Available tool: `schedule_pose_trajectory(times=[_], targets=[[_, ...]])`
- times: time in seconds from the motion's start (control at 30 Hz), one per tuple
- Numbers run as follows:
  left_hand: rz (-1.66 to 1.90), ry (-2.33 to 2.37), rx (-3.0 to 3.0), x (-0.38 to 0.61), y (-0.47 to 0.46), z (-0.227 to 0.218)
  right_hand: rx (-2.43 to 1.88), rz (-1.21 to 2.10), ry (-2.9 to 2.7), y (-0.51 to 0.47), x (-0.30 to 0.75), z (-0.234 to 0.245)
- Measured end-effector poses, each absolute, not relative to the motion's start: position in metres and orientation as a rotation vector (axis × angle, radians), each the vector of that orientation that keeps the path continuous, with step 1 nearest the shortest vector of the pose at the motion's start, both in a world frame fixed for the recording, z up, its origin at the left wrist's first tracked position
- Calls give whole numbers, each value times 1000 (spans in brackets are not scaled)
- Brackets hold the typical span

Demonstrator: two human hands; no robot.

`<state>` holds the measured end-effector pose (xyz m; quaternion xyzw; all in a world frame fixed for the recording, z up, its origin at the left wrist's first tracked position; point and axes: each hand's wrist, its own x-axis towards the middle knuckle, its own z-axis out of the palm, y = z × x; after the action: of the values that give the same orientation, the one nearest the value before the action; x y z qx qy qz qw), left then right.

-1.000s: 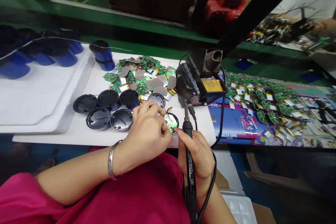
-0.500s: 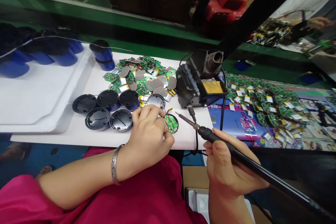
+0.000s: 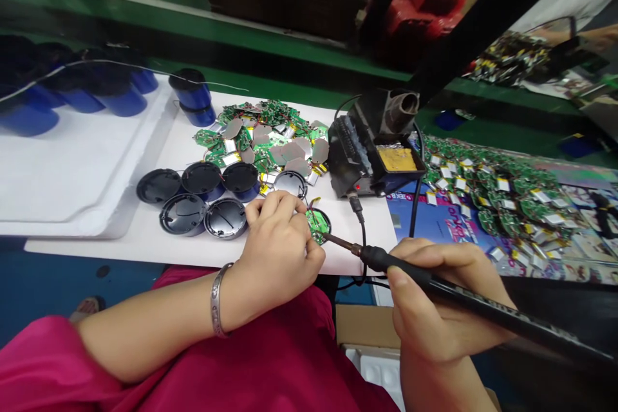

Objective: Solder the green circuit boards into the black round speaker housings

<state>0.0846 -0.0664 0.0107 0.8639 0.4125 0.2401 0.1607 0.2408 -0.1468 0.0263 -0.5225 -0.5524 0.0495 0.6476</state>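
My left hand [image 3: 277, 248] is curled over a round black housing with a green circuit board [image 3: 317, 223] in it, fingers pinching at the board's near edge on the white sheet [image 3: 174, 141]. My right hand [image 3: 441, 309] grips a black soldering iron [image 3: 434, 286] like a pen. The iron's metal tip touches the near right edge of the green board, right beside my left fingertips. A silver bracelet sits on my left wrist.
Several round black housings [image 3: 197, 196] lie left of my hand. A heap of green boards with flat batteries [image 3: 265, 138] sits behind, next to the soldering station [image 3: 374, 151]. More boards [image 3: 502, 196] cover the right. Blue cylinders [image 3: 193, 100] stand on a white tray [image 3: 62, 167]. Another person works far right.
My right hand swung the soldering iron out to the right and turned it low, then brought the tip back onto the board. My left hand stayed on the board.
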Motion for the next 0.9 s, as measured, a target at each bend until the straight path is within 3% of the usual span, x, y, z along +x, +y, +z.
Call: schedule_pose_trajectory(times=[0.9], targets=[[614,1179,2463,87,-65,11,-1234,248,-1362,-143,249,26]])
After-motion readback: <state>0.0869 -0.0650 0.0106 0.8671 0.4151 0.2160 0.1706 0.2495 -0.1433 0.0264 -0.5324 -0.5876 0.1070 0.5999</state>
